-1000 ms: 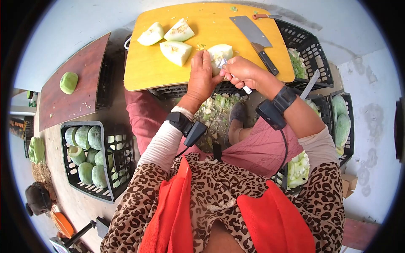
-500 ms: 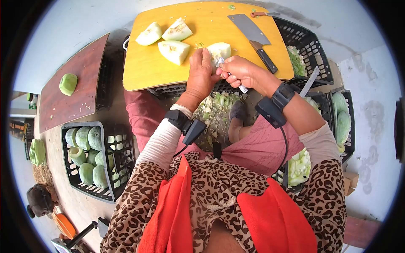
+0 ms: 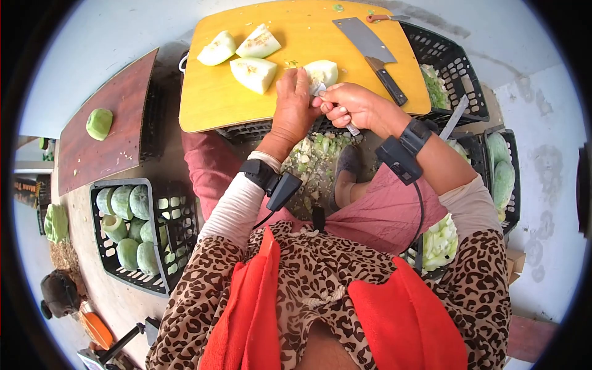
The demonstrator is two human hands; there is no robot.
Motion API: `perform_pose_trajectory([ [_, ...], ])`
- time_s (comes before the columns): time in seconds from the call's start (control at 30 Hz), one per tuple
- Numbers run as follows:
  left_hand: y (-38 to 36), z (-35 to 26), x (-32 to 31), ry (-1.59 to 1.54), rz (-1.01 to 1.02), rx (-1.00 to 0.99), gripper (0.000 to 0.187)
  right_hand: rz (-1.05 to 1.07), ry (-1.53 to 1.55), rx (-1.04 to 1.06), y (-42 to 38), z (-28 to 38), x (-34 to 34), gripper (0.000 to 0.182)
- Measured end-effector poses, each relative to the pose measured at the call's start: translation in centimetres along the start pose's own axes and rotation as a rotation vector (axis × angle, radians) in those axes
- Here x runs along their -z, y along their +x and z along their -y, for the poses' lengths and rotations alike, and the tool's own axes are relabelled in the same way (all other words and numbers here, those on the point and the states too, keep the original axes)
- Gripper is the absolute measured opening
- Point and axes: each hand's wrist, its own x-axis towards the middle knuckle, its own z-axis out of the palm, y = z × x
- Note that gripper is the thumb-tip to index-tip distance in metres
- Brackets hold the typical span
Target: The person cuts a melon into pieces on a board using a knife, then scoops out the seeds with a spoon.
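At the near edge of the yellow board (image 3: 216, 114), my left hand (image 3: 292, 103) grips a pale wedge of winter melon (image 3: 324, 69), partly hidden behind the fingers. My right hand (image 3: 354, 105) is closed around a small tool with a whitish handle (image 3: 353, 129). Its upper end is right at the wedge; I cannot tell what kind of tool it is. Left of the hands lie a cut wedge with seedy flesh (image 3: 253, 75), a second wedge (image 3: 217, 49) and a third wedge (image 3: 259, 42). A cleaver (image 3: 367, 42) rests flat at the board's right.
A small knife (image 3: 386, 18) lies at the board's far right corner. Black crates (image 3: 459, 68) stand to the right. Melons fill a crate (image 3: 128, 231) on the left, below a brown board (image 3: 114, 145) with a peeled green piece (image 3: 99, 123). Scraps (image 3: 317, 154) cover the floor between the feet.
My right hand and the tool have shifted slightly, and the right forearm has swung a little outward. My left hand stays on the wedge.
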Motion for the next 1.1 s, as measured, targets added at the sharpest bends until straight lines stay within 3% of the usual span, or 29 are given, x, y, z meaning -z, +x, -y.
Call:
perform_pose_trajectory([
  [0.23, -0.2, 0.1, 0.3, -0.015, 0.022, 0.029, 0.083, 0.017, -0.03, 0.012, 0.0, -0.1, 0.2, 0.017],
  [0.53, -0.2, -0.4, 0.0, -0.064, -0.059, 0.135, 0.085, -0.258, -0.564, 0.092, -1.5, 0.8, -2.0, 0.017],
  [0.73, 0.1, -0.3, 0.2, -0.058, -0.014, 0.136, 0.084, -0.272, -0.543, 0.071, -1.5, 0.5, -2.4, 0.017],
  [1.1, 0.3, 0.0, 0.3, -0.01, 0.025, 0.115, 0.085, -0.021, -0.144, -0.035, -0.8, 0.2, -1.2, 0.018],
])
